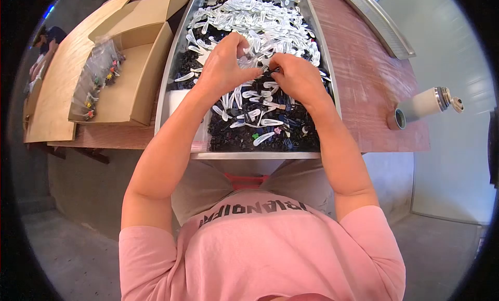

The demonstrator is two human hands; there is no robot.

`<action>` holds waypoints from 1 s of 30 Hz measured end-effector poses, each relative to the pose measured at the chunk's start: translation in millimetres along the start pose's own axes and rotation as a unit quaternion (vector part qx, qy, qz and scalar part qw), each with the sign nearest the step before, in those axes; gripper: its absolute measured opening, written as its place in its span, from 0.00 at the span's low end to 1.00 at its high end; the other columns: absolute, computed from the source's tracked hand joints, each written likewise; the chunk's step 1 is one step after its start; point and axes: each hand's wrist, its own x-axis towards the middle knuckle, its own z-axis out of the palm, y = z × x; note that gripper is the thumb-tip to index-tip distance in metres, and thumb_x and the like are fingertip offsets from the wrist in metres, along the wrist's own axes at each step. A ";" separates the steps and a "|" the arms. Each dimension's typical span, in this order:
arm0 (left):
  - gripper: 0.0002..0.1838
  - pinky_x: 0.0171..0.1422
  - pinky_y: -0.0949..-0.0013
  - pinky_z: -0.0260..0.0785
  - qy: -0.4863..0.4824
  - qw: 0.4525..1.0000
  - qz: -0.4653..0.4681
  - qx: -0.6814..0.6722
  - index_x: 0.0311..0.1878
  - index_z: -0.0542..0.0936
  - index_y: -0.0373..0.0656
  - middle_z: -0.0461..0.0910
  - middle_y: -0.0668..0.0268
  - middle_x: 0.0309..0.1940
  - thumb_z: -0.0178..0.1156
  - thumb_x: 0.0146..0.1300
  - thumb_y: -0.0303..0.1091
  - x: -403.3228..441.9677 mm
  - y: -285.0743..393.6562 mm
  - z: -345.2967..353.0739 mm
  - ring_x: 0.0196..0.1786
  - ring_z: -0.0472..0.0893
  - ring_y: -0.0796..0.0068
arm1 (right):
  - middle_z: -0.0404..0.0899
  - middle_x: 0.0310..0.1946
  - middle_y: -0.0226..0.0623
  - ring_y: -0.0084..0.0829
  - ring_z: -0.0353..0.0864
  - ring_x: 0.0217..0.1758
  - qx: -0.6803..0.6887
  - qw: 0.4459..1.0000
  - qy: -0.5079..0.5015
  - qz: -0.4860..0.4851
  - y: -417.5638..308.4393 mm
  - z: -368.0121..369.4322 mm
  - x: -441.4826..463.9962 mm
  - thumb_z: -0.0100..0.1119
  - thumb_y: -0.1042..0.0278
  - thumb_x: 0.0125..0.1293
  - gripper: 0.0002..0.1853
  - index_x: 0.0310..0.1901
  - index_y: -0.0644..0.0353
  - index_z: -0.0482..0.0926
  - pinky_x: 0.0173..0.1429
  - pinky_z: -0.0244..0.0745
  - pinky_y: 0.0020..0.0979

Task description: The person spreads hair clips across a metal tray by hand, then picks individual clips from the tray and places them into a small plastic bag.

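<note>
A metal tray (333, 87) holds a heap of white snap hair clips (249, 17) at its far side and many small black clips (228, 126) nearer me. Over the middle of the heap, my left hand (223, 64) has its fingers curled and thumb stretched right, around what looks like a clear plastic bag (248, 60). Close beside it, my right hand (299, 78) pinches a small black hair clip (268, 71) near the left thumb tip. The clip is partly hidden by the fingers. A pink flower piece (277, 130) and a green one (255, 136) lie among the clips.
Left of the tray stands an open cardboard box (122, 100) with filled clear bags (99, 77). A stack of clear bags (178, 100) lies at the tray's left edge. On the right are a thermos (423, 104), its cup (397, 119) and another metal tray (382, 25). Another person (47, 48) is far left.
</note>
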 end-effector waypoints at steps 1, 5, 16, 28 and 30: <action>0.31 0.48 0.61 0.72 -0.001 1.000 -0.002 -0.001 0.45 0.73 0.38 0.76 0.58 0.37 0.80 0.40 0.38 0.3 -0.1 -0.3 0.42 0.77 0.61 | 0.82 0.40 0.42 0.45 0.83 0.43 0.005 1.000 0.001 0.007 2.3 -0.7 0.1 0.63 0.70 0.61 0.08 0.42 0.56 0.80 0.46 0.77 0.43; 0.31 0.47 0.62 0.72 -0.003 1.000 -0.004 -0.001 0.45 0.73 0.38 0.76 0.59 0.37 0.80 0.40 0.38 0.2 -0.1 -0.8 0.41 0.77 0.62 | 0.82 0.38 0.43 0.46 0.83 0.43 -0.024 0.994 0.090 -0.058 19.6 9.7 5.0 0.63 0.70 0.61 0.07 0.41 0.58 0.80 0.45 0.76 0.43; 0.31 0.48 0.60 0.72 -0.013 1.000 0.006 0.019 0.44 0.73 0.38 0.77 0.58 0.37 0.80 0.41 0.40 -0.1 -0.1 -1.1 0.42 0.78 0.60 | 0.83 0.32 0.36 0.24 0.80 0.32 0.238 0.916 0.314 -0.076 2.2 -11.0 7.8 0.62 0.74 0.68 0.05 0.44 0.63 0.80 0.40 0.74 0.26; 0.30 0.48 0.59 0.72 -0.017 1.000 0.012 0.020 0.45 0.73 0.38 0.77 0.57 0.39 0.79 0.42 0.40 -0.2 -3.6 2.4 0.43 0.78 0.59 | 0.82 0.33 0.33 0.21 0.76 0.32 0.223 0.925 0.281 -0.125 0.3 -10.0 6.5 0.61 0.76 0.68 0.05 0.44 0.63 0.81 0.38 0.72 0.24; 0.30 0.48 0.59 0.72 -0.019 0.999 0.014 0.025 0.45 0.73 0.38 0.77 0.57 0.39 0.79 0.42 0.40 -0.3 -3.7 3.3 0.43 0.78 0.59 | 0.82 0.34 0.34 0.22 0.77 0.32 0.223 0.925 0.291 -0.096 -2.4 -12.5 4.9 0.61 0.75 0.68 0.05 0.44 0.63 0.82 0.38 0.72 0.24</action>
